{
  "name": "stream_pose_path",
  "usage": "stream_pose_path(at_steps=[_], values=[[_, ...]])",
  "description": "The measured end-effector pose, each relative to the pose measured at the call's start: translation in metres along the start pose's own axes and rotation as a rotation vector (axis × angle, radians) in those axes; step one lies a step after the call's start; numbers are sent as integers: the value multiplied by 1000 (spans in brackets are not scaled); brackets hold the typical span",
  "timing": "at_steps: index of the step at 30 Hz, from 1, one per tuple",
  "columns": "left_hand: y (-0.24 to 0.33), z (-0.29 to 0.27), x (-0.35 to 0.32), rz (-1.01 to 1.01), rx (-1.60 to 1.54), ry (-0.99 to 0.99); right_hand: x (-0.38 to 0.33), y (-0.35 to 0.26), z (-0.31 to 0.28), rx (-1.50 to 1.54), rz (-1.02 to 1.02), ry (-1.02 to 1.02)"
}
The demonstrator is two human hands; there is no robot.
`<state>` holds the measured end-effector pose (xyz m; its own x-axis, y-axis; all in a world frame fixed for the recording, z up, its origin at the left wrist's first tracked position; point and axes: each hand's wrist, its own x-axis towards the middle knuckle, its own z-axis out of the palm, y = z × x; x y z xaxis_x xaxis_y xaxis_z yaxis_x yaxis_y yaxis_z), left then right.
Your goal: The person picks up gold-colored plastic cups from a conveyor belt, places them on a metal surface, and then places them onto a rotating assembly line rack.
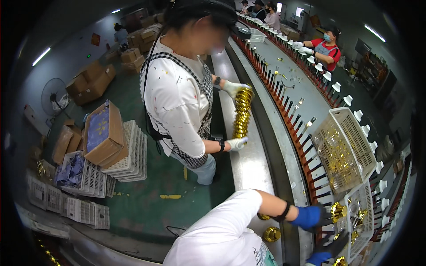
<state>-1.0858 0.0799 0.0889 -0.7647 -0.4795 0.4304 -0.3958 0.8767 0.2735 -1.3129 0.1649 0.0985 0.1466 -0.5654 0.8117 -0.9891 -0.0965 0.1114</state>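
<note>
My left hand (313, 217), in a blue glove with dark fingers, closes on the edge of a shiny gold cup-shaped piece (339, 212) beside the row of black spindles. Lower down, my right hand (329, 249), gloved alike, has its fingers stretched toward a white basket (371, 208) containing gold and clear pieces. Another gold piece (340, 261) lies close to that hand, partly cut off by the picture's edge. Left of my forearm, a gold piece (271, 234) rests on the metal ledge (250, 170).
A co-worker (177, 93) in white gloves holds a long stack of gold pieces (242, 113). A larger basket (355, 133) of gold pieces stands on the line. Across it, a person in red (326, 48) handles white-topped spindles. Crates (133, 150) and cartons (104, 133) stand at left.
</note>
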Motion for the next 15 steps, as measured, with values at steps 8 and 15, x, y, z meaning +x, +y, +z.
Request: stream_pose_path(at_steps=[8,15], values=[[-101,44,116,-232,329,248,34,74,90,604,133,-358],[-124,5,147,-330,394,-385,42,62,114,675,197,-347]])
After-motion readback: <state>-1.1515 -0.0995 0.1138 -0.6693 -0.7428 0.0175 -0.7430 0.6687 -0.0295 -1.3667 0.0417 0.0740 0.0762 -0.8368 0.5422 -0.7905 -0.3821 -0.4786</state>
